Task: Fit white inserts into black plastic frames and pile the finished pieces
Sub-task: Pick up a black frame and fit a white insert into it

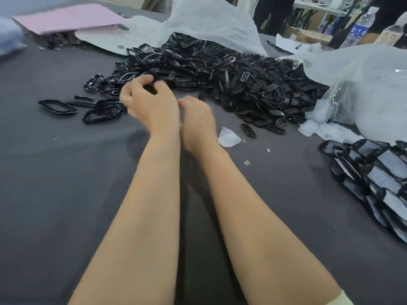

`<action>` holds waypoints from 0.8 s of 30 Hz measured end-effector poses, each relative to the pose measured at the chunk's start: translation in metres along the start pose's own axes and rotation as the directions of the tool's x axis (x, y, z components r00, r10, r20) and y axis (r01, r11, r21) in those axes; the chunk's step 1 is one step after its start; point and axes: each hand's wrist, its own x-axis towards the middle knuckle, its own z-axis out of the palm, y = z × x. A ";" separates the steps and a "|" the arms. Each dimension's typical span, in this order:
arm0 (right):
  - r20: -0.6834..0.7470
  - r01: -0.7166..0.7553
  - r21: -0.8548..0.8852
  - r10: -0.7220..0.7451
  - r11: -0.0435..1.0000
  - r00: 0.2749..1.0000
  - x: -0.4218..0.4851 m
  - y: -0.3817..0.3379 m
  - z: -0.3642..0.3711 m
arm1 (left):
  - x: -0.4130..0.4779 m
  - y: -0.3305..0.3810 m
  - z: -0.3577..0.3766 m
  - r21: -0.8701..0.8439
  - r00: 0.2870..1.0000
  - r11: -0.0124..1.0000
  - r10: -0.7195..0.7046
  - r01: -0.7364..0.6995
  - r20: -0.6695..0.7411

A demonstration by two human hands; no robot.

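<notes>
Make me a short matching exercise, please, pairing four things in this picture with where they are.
Things:
1. pink sheet
2. water bottle
3. finished pieces
4. white scrap

Places:
A. piled at the near right edge of the table
B. far left
C. just right of the right hand
D. far right, upright

Pairs: 1-B, 2-D, 3-A, 4-C
</notes>
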 end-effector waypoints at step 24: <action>-0.024 -0.253 0.229 0.265 0.940 0.964 0.020 0.013 -0.007 | 0.001 -0.008 0.000 0.194 0.995 0.978 -0.083 0.071 0.057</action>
